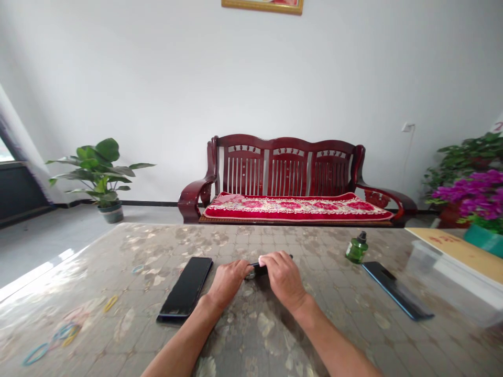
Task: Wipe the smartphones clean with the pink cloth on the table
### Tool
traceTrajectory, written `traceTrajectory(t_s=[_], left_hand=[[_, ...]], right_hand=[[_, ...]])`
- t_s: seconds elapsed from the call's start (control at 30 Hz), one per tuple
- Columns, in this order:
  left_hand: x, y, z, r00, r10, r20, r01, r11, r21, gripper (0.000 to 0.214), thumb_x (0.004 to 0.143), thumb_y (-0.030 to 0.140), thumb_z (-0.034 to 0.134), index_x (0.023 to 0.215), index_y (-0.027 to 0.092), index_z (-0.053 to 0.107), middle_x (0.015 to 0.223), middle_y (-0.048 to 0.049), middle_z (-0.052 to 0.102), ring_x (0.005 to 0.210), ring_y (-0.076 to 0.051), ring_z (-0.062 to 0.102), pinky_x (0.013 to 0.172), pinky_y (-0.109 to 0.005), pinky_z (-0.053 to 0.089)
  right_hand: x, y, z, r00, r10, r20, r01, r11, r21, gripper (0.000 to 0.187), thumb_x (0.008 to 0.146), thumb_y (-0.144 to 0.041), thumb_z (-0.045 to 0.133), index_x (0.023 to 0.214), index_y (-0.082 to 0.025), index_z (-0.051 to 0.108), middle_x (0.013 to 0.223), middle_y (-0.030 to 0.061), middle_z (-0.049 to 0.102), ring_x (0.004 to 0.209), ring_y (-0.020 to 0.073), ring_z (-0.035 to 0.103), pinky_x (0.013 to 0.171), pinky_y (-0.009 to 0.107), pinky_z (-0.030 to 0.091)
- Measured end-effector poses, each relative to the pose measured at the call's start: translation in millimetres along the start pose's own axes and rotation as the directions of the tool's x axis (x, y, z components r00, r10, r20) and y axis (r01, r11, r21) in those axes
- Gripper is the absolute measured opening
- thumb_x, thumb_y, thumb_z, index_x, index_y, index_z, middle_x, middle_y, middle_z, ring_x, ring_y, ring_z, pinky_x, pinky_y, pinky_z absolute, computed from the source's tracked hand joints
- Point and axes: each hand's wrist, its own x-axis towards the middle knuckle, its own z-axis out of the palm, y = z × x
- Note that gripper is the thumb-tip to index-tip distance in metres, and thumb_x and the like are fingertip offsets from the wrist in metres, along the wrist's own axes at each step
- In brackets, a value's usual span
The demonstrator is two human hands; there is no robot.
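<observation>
Over the middle of the table, my left hand [228, 281] is closed on the left end of a slim black object [260, 269]. A rounded, shiny part shows just below my left fingertips. My right hand [285, 278] curls over the same object from the right, and a bit of something white [262, 260] sticks out at its fingertips. The object's dark tip shows behind my right knuckles. Fingers cover most of it, so its exact kind cannot be made out. Beside my left forearm lies a black smartphone [187, 287], screen up.
Several coloured rubber bands [63, 335] lie at the left of the patterned table [251, 335]. To the right are a green pump bottle [357, 248], a dark blue phone [395, 290] and a clear plastic box [444, 283]. A red wooden bench [286, 167] stands beyond.
</observation>
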Motion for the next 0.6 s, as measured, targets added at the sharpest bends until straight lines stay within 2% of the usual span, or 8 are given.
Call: traceTrajectory(t_s=[0.13, 0.23, 0.4, 0.5, 0.6], left_hand=[[1, -3, -2.4, 0.999, -0.041, 0.034, 0.042, 0.999, -0.024, 0.021, 0.100, 0.026, 0.048, 0.088, 0.021, 0.064, 0.079, -0.0015, 0.073, 0.075, -0.018, 0.071, 0.062, -0.022, 0.045], [2, -2, -6.6, 0.998, -0.046, 0.048, 0.048, 0.998, -0.033, 0.018, 0.100, 0.027, 0.050, 0.089, 0.021, 0.064, 0.081, -0.0021, 0.073, 0.077, -0.019, 0.071, 0.064, -0.022, 0.046], [5, 0, -9.3, 1.000, 0.003, 0.016, -0.003, 1.000, -0.020, 0.015, 0.099, 0.025, 0.051, 0.095, 0.022, 0.064, 0.088, -0.0031, 0.072, 0.082, -0.019, 0.069, 0.070, -0.024, 0.048], [8, 2, -6.8, 0.997, 0.075, 0.012, -0.075, 0.997, 0.006, 0.011, 0.097, 0.025, 0.054, 0.100, 0.022, 0.064, 0.089, -0.0042, 0.071, 0.085, -0.020, 0.068, 0.073, -0.026, 0.049], [15, 8, -7.7, 0.991, 0.121, 0.057, -0.124, 0.990, 0.066, 0.012, 0.095, 0.025, 0.059, 0.105, 0.020, 0.063, 0.089, -0.0049, 0.071, 0.087, -0.023, 0.066, 0.076, -0.029, 0.049]], right_hand=[[-10, 36, -13, 0.993, 0.096, -0.075, -0.099, 0.994, -0.047, 0.019, 0.091, -0.008, 0.052, 0.093, -0.022, 0.064, 0.089, 0.0034, 0.067, 0.086, 0.0214, 0.056, 0.080, 0.034, 0.044], [-13, 54, -15, 0.980, 0.170, -0.106, -0.175, 0.983, -0.047, 0.021, 0.090, -0.008, 0.051, 0.090, -0.023, 0.066, 0.087, 0.0031, 0.068, 0.085, 0.0216, 0.057, 0.079, 0.034, 0.044], [-11, 58, -5, 0.942, 0.311, -0.123, -0.298, 0.948, 0.109, 0.023, 0.089, -0.010, 0.047, 0.088, -0.023, 0.066, 0.089, 0.0022, 0.068, 0.085, 0.0178, 0.063, 0.077, 0.029, 0.048], [-12, 57, -2, 0.934, 0.331, -0.136, -0.313, 0.939, 0.141, 0.023, 0.089, -0.011, 0.047, 0.089, -0.024, 0.066, 0.090, 0.0025, 0.068, 0.087, 0.0180, 0.063, 0.080, 0.029, 0.049], [-14, 57, 0, 0.927, 0.337, -0.168, -0.308, 0.935, 0.173, 0.023, 0.089, -0.011, 0.046, 0.090, -0.024, 0.066, 0.090, 0.0031, 0.068, 0.088, 0.0182, 0.064, 0.081, 0.030, 0.049]])
